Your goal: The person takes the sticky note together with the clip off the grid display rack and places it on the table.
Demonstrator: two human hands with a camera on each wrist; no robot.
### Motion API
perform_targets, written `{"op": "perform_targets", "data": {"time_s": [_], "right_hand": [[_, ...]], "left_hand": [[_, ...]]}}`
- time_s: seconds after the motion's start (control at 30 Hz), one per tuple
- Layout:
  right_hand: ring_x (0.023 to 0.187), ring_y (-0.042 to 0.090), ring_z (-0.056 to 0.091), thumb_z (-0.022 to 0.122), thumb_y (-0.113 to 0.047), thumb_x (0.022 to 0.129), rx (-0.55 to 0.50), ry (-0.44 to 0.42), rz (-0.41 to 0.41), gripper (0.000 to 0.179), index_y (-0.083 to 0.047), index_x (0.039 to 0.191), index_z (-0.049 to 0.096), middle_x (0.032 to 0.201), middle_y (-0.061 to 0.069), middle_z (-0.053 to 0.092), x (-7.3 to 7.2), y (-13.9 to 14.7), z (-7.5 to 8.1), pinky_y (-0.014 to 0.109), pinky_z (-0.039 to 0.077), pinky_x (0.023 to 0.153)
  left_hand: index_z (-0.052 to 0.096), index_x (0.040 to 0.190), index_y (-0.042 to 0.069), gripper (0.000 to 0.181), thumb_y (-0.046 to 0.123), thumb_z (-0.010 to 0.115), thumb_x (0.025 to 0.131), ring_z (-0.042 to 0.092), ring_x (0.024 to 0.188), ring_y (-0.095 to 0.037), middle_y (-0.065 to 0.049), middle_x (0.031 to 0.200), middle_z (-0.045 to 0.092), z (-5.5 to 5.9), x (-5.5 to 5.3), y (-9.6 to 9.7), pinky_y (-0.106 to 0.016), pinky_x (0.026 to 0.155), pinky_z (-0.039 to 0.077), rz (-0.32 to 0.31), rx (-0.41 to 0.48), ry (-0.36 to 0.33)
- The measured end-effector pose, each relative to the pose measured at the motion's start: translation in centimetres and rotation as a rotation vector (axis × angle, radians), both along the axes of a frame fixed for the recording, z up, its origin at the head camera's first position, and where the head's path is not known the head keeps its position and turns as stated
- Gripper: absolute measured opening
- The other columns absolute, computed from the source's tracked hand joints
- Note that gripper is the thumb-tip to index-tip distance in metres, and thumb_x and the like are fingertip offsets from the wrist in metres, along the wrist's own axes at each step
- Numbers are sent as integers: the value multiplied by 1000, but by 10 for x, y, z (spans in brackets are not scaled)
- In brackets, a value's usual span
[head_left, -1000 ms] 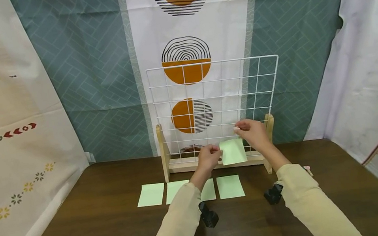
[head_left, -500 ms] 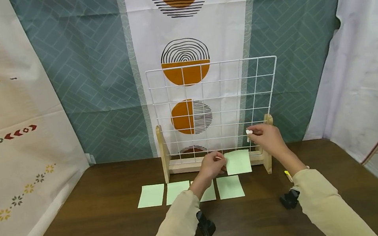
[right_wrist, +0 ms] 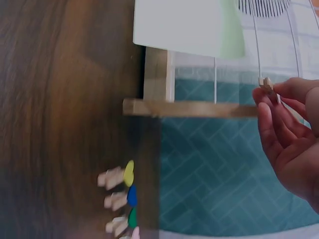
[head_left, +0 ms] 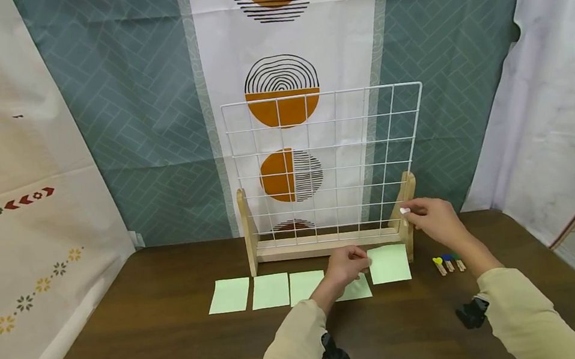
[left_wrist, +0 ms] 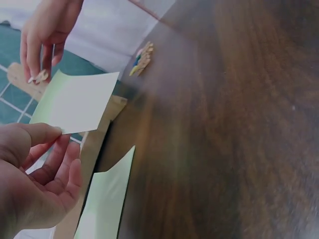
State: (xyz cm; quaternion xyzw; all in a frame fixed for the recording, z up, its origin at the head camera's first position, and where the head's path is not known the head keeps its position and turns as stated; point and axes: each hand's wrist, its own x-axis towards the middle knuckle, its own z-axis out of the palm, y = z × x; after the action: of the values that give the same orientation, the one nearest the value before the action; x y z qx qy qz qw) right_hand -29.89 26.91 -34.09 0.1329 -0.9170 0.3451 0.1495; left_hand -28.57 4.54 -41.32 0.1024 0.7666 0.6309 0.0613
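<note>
In the head view my left hand (head_left: 342, 270) pinches a pale green paper square (head_left: 389, 264) by its left edge, low in front of the rack's right end. The left wrist view shows thumb and fingertips on one corner of the held paper (left_wrist: 79, 102). My right hand (head_left: 439, 221), beside the rack's right post, pinches a small wooden clothespin (right_wrist: 267, 88) with a white top. More green paper squares (head_left: 229, 296) lie in a row on the table, the rightmost (head_left: 357, 288) partly covered by my left hand.
A white wire grid (head_left: 338, 147) stands in a wooden base (head_left: 297, 250) at the back of the dark table (head_left: 139, 338). Several small clothespins with coloured tops, including a yellow one (head_left: 439, 265), lie to the right. Curtains (head_left: 138, 120) hang behind.
My left hand has lowered the paper square and carried it right, away from the grid. My right hand has moved right and down with the clothespin, uncovering the clothespins on the table.
</note>
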Motion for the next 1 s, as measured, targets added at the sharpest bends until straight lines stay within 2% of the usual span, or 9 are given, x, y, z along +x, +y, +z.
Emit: {"op": "perform_targets", "data": {"time_s": [0.13, 0.27, 0.43, 0.57, 0.7, 1.0], "right_hand": [[80, 31, 68, 61, -15, 96, 18, -71, 27, 33, 7, 120, 62, 111, 27, 64, 4, 15, -3, 44, 54, 70], [80, 30, 67, 60, -15, 96, 14, -167, 60, 34, 8, 121, 61, 114, 28, 63, 8, 33, -6, 43, 54, 71], [82, 34, 66, 58, -14, 97, 51, -272, 81, 35, 12, 120, 58, 113, 30, 61, 12, 57, -8, 46, 54, 73], [80, 34, 68, 58, -10, 95, 82, -279, 83, 32, 16, 115, 59, 108, 31, 62, 13, 74, -11, 44, 55, 71], [76, 32, 68, 60, -6, 93, 98, -268, 42, 30, 18, 111, 59, 104, 32, 63, 12, 92, -20, 40, 55, 67], [77, 30, 67, 56, 3, 91, 36, -309, -6, 28, 24, 109, 54, 102, 35, 62, 12, 123, -41, 36, 56, 65]], "left_hand": [[68, 87, -3, 4, 1, 69, 86, 63, 64, -13, 0, 71, 63, -3, 0, 3, -22, 52, 42, -5, -49, 36], [69, 84, -3, 5, 1, 71, 85, 65, 64, -16, 0, 70, 63, -6, -1, 5, -22, 51, 41, 4, -84, 68], [68, 79, -1, 5, -1, 72, 83, 61, 60, -14, 0, 68, 61, -10, -1, 6, -22, 50, 41, 18, -137, 102], [67, 78, 1, 7, 0, 73, 82, 57, 55, -11, 0, 67, 59, -12, -1, 5, -22, 48, 39, 36, -201, 150], [67, 75, 2, 9, 1, 74, 81, 54, 53, -9, 1, 65, 59, -13, 0, 4, -21, 47, 38, 58, -263, 180], [69, 73, 4, 10, 4, 77, 79, 51, 51, -7, 3, 62, 58, -14, -1, 1, -20, 47, 38, 61, -353, 196]]}}
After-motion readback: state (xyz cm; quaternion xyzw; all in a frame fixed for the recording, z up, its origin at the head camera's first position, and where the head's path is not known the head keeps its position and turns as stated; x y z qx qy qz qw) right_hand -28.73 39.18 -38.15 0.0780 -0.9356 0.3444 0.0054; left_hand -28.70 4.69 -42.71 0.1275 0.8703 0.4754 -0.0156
